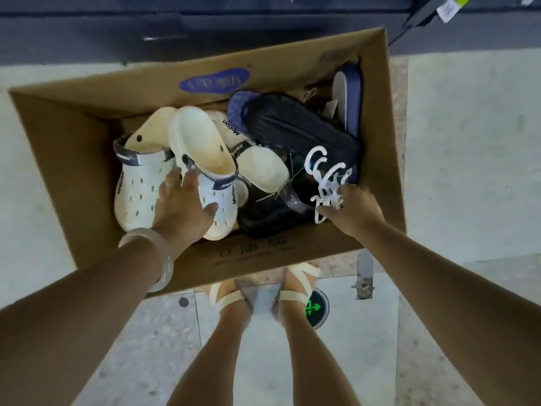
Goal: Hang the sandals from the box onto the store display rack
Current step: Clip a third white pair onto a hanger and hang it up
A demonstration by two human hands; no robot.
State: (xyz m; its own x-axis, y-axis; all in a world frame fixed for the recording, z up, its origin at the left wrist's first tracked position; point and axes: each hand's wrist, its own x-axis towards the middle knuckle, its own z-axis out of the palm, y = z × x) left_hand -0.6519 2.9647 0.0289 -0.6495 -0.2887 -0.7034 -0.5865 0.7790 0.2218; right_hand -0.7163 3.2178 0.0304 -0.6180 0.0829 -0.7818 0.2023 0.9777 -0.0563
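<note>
On the pale floor [468, 142], directly below the camera, sits an open cardboard box [73, 148] with its flaps up and a purple oval mark on its far inner wall; inside lies a loose heap of sandals; a pair of cream clogs [137, 189] with dark heel straps and "Motion" lettering fills the left side, one clog lying toe toward the person, the other beside it with its hollow facing up; more cream clogs [260, 165] lie tumbled behind them toward the middle; dark navy slides [295, 127] are piled on the right, and a black clog [269, 212] lies against the near wall; the left hand [184, 209], a pale bangle [164, 253] on its wrist, is spread over the pair of cream clogs with fingers splayed, the fingertips on the gap between the two and the thumb pressed on the right one's toe, a loose hold rather than a closed fist; the right hand [354, 209] is clenched round a bunch of white plastic hangers [328, 177] whose hooks stick up above the navy slides; the person's feet in cream strapped sandals [295, 285] stand just at the box's near side; dark shelving [205, 27] runs along the top of the view.
</note>
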